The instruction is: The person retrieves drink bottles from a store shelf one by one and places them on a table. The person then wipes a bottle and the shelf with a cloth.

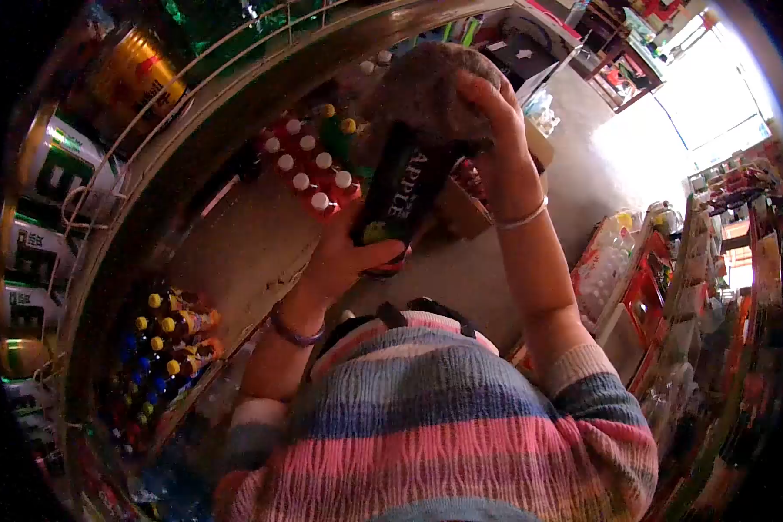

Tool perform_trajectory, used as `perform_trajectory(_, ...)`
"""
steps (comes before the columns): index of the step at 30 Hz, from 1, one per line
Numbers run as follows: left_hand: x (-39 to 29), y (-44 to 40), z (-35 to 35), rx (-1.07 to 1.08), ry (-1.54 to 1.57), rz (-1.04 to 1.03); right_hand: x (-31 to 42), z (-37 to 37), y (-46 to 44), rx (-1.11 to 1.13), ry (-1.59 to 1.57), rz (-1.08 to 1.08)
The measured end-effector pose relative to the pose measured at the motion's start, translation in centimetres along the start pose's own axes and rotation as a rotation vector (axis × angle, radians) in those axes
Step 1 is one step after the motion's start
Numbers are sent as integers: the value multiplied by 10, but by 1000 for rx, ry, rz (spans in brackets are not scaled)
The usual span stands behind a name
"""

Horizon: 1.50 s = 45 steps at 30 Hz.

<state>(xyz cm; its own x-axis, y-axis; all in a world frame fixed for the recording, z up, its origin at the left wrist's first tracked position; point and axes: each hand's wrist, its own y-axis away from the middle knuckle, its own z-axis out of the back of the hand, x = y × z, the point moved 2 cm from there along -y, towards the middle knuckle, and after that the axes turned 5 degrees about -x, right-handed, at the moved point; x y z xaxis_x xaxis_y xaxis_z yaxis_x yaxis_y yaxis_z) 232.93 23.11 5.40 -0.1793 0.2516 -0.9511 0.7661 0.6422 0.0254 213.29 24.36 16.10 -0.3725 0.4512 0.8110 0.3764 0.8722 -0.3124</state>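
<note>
My left hand is closed around the lower end of a dark can, which bears the white word "APPLE" and a green picture near its base. The can is tilted, its far end reaching up toward a grey-brown cloth. Bunched in my right hand, the cloth covers that far end, so the top of the can is hidden. The fingers of my right hand curl over the cloth's right side.
Red bottles with white caps stand on the floor beyond my left hand. Yellow-capped bottles are lower left. Cans line a wire-fronted shelf at far left. Behind my right wrist is a cardboard box. Stocked shelves run along the right.
</note>
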Motion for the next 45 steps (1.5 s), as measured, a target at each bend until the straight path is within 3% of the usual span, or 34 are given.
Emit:
perform_trajectory(2,-5,-7,-10,-160,-171,-136,4,0,-1,-83,32,65)
perform_trajectory(4,-6,-16,-15,-244,-247,-260,3,-7,7,-142,33,299)
perform_trajectory(8,-17,-30,-26,-355,-592,-477,-12,-8,32,-212,366,524)
perform_trajectory(10,-28,-36,-34,-408,-698,-581,-26,-8,46,-239,234,326)
perform_trajectory(12,-36,-40,-35,-382,-699,-596,-43,-6,58,-241,-358,-180)
perform_trajectory(15,-34,-42,-32,-309,-718,-744,-57,15,68,-380,-150,-246)
perform_trajectory(16,-32,-42,-31,-280,-725,-816,-61,31,72,-208,-169,-156)
perform_trajectory(18,-35,-37,-40,-259,-743,-765,-42,36,79,-32,763,434)
perform_trajectory(20,-34,-37,-44,-247,-741,-784,-46,40,84,5,1101,546)
perform_trajectory(23,-30,-40,-47,-247,-740,-849,-53,46,86,-149,648,133)
perform_trajectory(25,-32,-37,-51,-257,-778,-806,-44,36,85,-219,296,-5)
perform_trajectory(27,-32,-33,-53,-269,-872,-893,-38,35,83,-209,396,41)
perform_trajectory(30,-35,-26,-51,-180,-945,-858,-32,57,83,17,961,332)
perform_trajectory(31,-36,-24,-49,-134,-956,-818,-33,62,85,31,850,310)
perform_trajectory(33,-36,-30,-35,-72,-645,-541,-34,73,89,55,625,264)
perform_trajectory(35,-40,-36,-26,-50,-416,-388,-33,46,92,-120,-212,-148)
perform_trajectory(36,-48,-37,-23,-56,-347,-373,-59,67,91,-155,-272,-265)
perform_trajectory(40,-68,-38,-28,88,202,-110,-54,18,110,207,-520,-318)
perform_trajectory(45,-56,-34,-18,97,199,-274,-66,9,116,194,-548,-426)
